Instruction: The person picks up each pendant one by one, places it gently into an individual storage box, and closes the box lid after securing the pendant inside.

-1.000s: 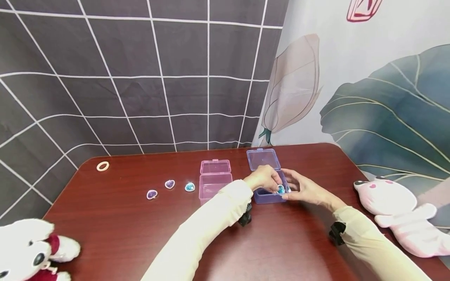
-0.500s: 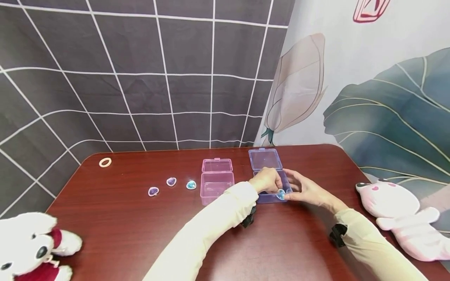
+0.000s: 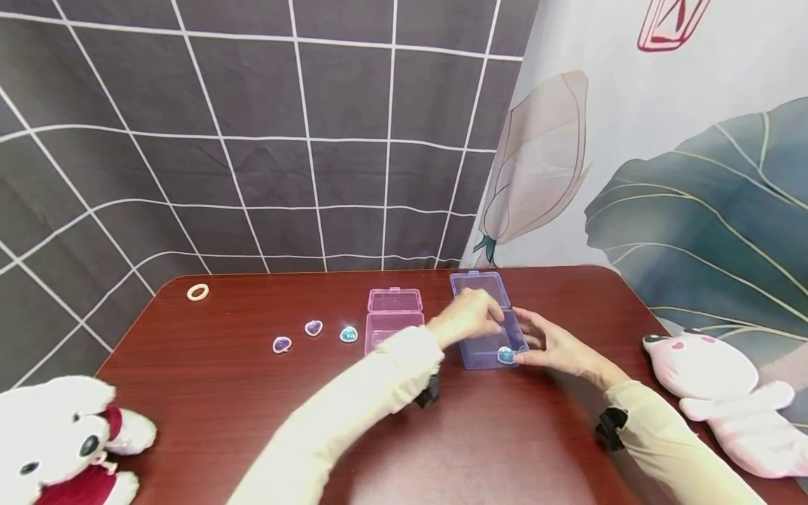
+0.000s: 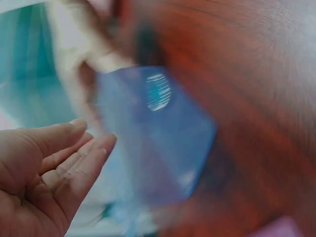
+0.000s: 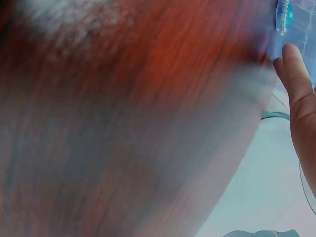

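Observation:
In the head view my left hand (image 3: 470, 315) hovers over the blue-violet plastic box (image 3: 482, 359), whose lid (image 3: 476, 284) is raised at the back. Nothing is between its fingers; the left wrist view shows the thumb and fingers (image 4: 96, 148) apart and relaxed. A blue heart-shaped gem with a white beaded edge (image 3: 506, 355) lies at the box's front right. My right hand (image 3: 558, 345) touches the box's right side, thumb by the near corner and fingers towards the back. The right wrist view catches only part of it beside the box (image 5: 301, 34).
Left of the blue box stands a pink lidded box (image 3: 385, 326), its lid up and its front partly hidden by my left sleeve. Further left lie another blue gem (image 3: 348, 334), two purple heart gems (image 3: 313, 327) and a wooden ring (image 3: 198, 292). Plush toys (image 3: 713, 372) flank the table.
My left hand has let go of the blue gem, which now lies in the blue box, and has lifted leftward. My right hand stays at the box's side. The view shifts slightly.

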`<state>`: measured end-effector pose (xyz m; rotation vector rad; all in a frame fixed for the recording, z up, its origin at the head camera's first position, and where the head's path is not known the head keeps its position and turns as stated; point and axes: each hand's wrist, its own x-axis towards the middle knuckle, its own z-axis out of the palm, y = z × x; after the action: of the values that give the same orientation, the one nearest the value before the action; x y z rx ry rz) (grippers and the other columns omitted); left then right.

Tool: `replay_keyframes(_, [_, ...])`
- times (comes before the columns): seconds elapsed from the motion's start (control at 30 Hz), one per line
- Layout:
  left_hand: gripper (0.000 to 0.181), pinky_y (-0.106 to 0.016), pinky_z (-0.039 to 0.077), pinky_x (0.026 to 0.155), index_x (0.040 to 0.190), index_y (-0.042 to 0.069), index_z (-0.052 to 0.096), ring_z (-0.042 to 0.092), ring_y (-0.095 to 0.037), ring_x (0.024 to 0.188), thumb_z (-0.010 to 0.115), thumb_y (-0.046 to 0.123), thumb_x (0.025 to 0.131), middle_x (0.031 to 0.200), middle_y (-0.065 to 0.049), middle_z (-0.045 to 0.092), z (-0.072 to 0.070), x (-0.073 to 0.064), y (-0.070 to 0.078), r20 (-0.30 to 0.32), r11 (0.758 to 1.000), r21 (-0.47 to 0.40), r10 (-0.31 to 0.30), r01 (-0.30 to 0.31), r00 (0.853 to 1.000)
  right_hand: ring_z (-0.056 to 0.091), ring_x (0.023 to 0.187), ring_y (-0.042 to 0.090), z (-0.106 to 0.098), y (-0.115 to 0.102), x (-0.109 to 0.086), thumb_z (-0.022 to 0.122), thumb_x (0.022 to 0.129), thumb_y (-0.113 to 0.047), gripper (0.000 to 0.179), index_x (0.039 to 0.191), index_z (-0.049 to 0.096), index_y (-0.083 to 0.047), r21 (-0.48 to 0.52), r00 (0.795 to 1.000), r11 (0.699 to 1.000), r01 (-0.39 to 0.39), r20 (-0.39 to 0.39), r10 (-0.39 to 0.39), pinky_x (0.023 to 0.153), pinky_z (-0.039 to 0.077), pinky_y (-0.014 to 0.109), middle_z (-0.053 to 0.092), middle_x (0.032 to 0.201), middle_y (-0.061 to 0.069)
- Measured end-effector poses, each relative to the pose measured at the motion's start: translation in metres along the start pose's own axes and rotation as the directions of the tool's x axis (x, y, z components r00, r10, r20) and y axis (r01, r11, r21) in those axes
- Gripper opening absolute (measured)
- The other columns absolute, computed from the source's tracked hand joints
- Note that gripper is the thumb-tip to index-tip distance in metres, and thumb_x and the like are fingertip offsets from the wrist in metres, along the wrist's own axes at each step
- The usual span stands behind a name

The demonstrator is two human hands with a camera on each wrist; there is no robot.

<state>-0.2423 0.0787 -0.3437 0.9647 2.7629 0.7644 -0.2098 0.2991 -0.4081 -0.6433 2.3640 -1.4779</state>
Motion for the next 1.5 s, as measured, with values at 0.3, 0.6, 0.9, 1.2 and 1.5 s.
replay_keyframes(0.3, [0.023, -0.029, 0.056, 0.073, 0.103, 0.007, 0.071, 0.069, -0.018, 0.081, 0.071, 0.015, 0.081, 0.093, -0.008, 0.073, -0.073, -0.090, -0.119, -0.243, 0.937, -0.276, -0.284, 0.215, 0.927, 0.043, 0.122, 0.050, -0.001, -0.002, 0.000, 0.071, 0.081, -0.004, 0.083, 0.146, 0.020, -0.001, -0.017, 1.000, 1.000, -0.001, -0.016, 0.001, 0.087, 0.050, 0.019, 0.040, 0.138, 0.033])
replay_keyframes(0.6, [0.029, -0.038, 0.054, 0.081, 0.099, -0.002, 0.070, 0.068, -0.022, 0.085, 0.078, 0.012, 0.075, 0.090, -0.013, 0.072, -0.051, -0.136, -0.171, -0.129, 0.910, -0.216, -0.386, 0.354, 0.913, 0.044, 0.120, 0.052, 0.000, -0.001, 0.001, 0.071, 0.081, -0.005, 0.081, 0.143, 0.021, 0.006, -0.031, 1.000, 0.999, 0.028, -0.008, -0.028, 0.087, 0.051, 0.021, 0.041, 0.135, 0.036])
replay_keyframes(0.9, [0.019, -0.033, 0.052, 0.072, 0.085, 0.003, 0.069, 0.061, -0.016, 0.074, 0.080, 0.011, 0.071, 0.077, -0.005, 0.069, -0.041, -0.133, -0.164, -0.169, 0.947, -0.082, -0.320, 0.310, 0.932, 0.045, 0.119, 0.052, 0.001, -0.003, 0.000, 0.071, 0.082, -0.005, 0.078, 0.142, 0.022, 0.006, -0.040, 0.999, 0.999, 0.033, -0.007, -0.033, 0.088, 0.050, 0.020, 0.042, 0.134, 0.036])
replay_keyframes(1.2, [0.019, -0.028, 0.047, 0.063, 0.078, 0.008, 0.062, 0.059, -0.014, 0.067, 0.079, 0.007, 0.070, 0.070, -0.002, 0.066, -0.049, -0.133, -0.165, -0.209, 0.931, -0.153, -0.359, 0.332, 0.910, 0.046, 0.121, 0.048, -0.001, -0.004, 0.000, 0.072, 0.081, -0.009, 0.080, 0.144, 0.024, -0.001, -0.053, 1.000, 0.998, -0.020, -0.020, 0.019, 0.090, 0.051, 0.025, 0.044, 0.135, 0.031])
replay_keyframes(1.5, [0.023, -0.032, 0.058, 0.069, 0.101, 0.000, 0.066, 0.071, -0.022, 0.074, 0.071, 0.006, 0.080, 0.090, -0.017, 0.072, -0.071, -0.096, -0.126, -0.226, 0.787, -0.577, -0.411, 0.218, 0.883, 0.045, 0.122, 0.049, -0.001, -0.004, 0.000, 0.072, 0.081, -0.006, 0.079, 0.144, 0.024, -0.001, -0.021, 1.000, 1.000, -0.009, -0.012, 0.009, 0.089, 0.050, 0.021, 0.044, 0.135, 0.032])
